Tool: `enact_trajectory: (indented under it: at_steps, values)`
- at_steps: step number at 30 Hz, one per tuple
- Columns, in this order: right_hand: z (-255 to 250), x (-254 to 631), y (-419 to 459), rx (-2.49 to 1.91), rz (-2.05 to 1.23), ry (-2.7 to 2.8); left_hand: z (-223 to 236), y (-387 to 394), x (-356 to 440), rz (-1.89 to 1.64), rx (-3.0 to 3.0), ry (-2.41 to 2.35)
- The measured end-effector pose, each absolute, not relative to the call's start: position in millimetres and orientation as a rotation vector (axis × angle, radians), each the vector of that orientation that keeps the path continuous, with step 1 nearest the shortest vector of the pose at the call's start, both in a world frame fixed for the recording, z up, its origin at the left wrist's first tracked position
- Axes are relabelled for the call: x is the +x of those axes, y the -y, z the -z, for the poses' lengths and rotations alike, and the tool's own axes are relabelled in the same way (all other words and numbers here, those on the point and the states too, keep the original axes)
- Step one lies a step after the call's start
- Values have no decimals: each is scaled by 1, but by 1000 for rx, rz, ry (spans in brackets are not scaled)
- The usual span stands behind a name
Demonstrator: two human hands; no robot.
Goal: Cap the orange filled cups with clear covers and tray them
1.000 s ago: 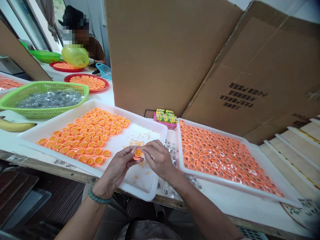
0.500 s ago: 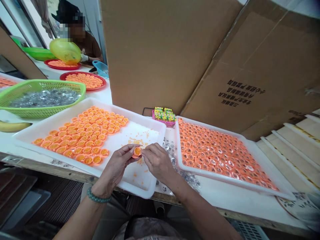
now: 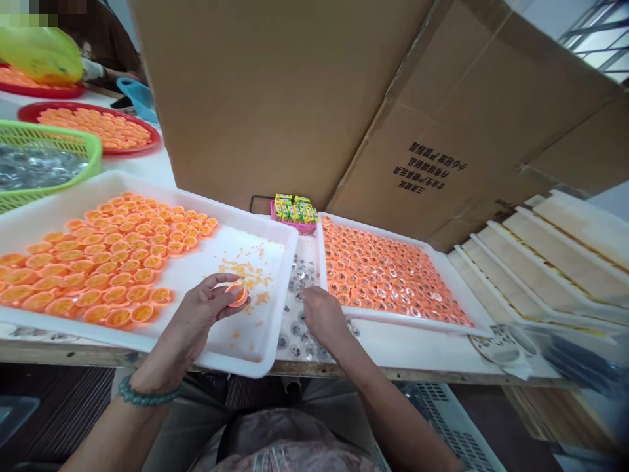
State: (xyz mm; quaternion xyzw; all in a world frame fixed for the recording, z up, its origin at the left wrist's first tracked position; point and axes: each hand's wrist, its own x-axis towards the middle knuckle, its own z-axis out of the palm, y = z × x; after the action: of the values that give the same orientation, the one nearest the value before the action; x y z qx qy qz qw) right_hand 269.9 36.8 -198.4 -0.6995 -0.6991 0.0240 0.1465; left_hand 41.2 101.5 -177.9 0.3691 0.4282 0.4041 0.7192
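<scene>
My left hand [image 3: 199,308] is closed on a small round orange plastic cup [image 3: 238,296], holding it with the opening up above the left white tray [image 3: 240,241]. Rows of similar orange cups [image 3: 105,265] fill much of that tray, and yellow-orange crumbs [image 3: 250,275] lie scattered at its right. Between the two trays, my right hand [image 3: 323,318] reaches down among small clear plastic pieces [image 3: 296,331] on the table. Its fingers are bent together, and what they hold, if anything, is hidden.
The right white tray [image 3: 479,320] holds orange cups with clear, dark-marked tops. Behind stand cardboard sheets [image 3: 275,98] and a pink basket [image 3: 305,229] of small yellow-green packs. A green basket [image 3: 93,154] and red trays [image 3: 152,141] are at left, near another person. Stacked trays [image 3: 540,262] stand right.
My right hand has left the orange cup and moved right to the clear pieces. My left hand still holds the cup. The view has turned to the right.
</scene>
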Motion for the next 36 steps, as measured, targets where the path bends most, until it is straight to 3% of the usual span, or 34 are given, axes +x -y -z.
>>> enact_trajectory:
  at_steps: [11, 19, 26, 36]
  values:
    - [233, 252, -37, -1954, 11, 2470, 169, -98, 44, -939, 742, -989]
    - [226, 260, -24, -1867, -7, 1941, 178, -96, 49, -951, 684, -951]
    - [179, 234, -35, -1458, -543, 1393, 176, -96, 49, -990, 658, -819]
    - [163, 208, -81, -1317, -981, 1407, 179, -96, 48, -975, 690, -822]
